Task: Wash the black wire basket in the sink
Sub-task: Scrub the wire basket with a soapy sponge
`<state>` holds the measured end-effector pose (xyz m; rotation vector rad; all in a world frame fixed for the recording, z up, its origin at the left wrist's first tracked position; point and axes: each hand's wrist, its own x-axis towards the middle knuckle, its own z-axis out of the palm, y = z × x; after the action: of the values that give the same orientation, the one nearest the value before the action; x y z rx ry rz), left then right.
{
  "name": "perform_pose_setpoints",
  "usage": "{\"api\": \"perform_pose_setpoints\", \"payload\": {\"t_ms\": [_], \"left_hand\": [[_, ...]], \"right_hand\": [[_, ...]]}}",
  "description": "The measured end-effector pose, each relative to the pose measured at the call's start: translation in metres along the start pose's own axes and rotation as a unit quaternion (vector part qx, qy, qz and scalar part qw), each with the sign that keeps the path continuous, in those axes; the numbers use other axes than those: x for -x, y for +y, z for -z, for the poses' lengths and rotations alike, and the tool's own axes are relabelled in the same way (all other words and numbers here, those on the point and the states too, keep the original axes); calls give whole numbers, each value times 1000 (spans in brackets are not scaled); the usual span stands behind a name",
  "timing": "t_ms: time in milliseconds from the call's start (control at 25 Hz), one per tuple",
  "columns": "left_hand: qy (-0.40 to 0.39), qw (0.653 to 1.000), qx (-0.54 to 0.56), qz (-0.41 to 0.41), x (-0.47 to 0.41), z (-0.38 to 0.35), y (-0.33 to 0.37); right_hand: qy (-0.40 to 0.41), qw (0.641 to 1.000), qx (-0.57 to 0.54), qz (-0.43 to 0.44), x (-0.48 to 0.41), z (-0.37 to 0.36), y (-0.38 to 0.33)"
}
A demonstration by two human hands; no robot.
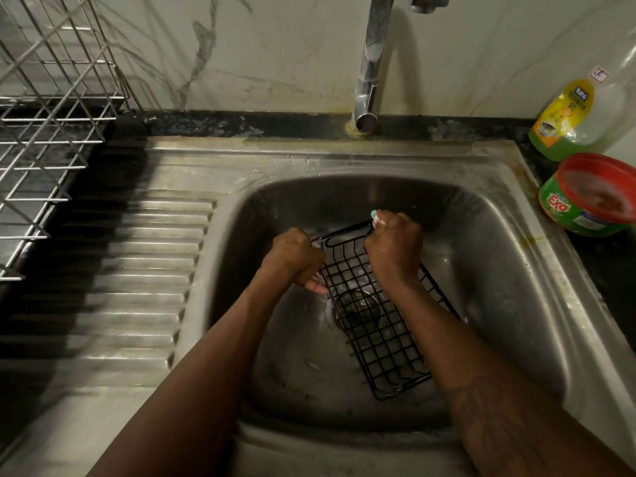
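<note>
Marble-patterned wall tiles back a stainless steel sink point(344, 156) with a ribbed drainboard point(137, 270) on its left side. Down in the basin the black wire basket point(378, 339) is held tilted over the drain point(358, 304), its far end raised and its near end low towards the person. The left hand point(296, 256) has its fingers curled tight round the basket's left rim near the far end. The right hand point(395, 242) is closed in a fist on the far right corner of the rim, and something small and pale shows at its fingertips; whether that is a scrubber, foam or a nail cannot be told.

Judging by this, the washing is under way but not finished. Wet streaks and a few pale flecks lie on the basin floor and among the wires, yet no water is seen running from the chrome tap point(370, 63), whose spout stands above the basin's far edge. A rinse and a move out of the sink seem left to do.

On the counter to the right stand a dishwash gel bottle point(564, 115) and, just in front of it, a green Exo tub point(592, 197) with a red lid. A steel dish rack point(51, 98) sits at the far left, beyond the drainboard. Nothing lies in the basin beside the basket, though both forearms cross over its near half and hide part of the mesh
</note>
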<state>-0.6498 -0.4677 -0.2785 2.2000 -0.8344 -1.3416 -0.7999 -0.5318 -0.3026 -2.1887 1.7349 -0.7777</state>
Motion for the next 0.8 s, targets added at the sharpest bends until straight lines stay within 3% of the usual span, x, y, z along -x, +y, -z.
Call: {"api": "perform_pose_setpoints", "payload": {"t_ms": [120, 240, 400, 480, 600, 680, 800], "left_hand": [[-19, 999, -14, 22, 1, -1, -1], [43, 999, -12, -21, -1, -2, -2], [25, 998, -54, -5, -1, -1, 0], [25, 996, -81, -11, 0, 1, 1], [63, 987, -140, -45, 4, 4, 0], [68, 981, -167, -69, 2, 6, 1], [60, 982, -162, -73, 10, 8, 5]], "right_hand": [[44, 986, -101, -128, 0, -2, -4], [38, 970, -179, -158, 6, -7, -6], [48, 929, -311, -192, 8, -14, -10], [1, 932, -334, -142, 18, -26, -14], [-72, 953, -290, 50, 32, -38, -22], [-49, 959, -224, 165, 32, -36, -26], [-19, 953, -224, 204, 30, -29, -28]]}}
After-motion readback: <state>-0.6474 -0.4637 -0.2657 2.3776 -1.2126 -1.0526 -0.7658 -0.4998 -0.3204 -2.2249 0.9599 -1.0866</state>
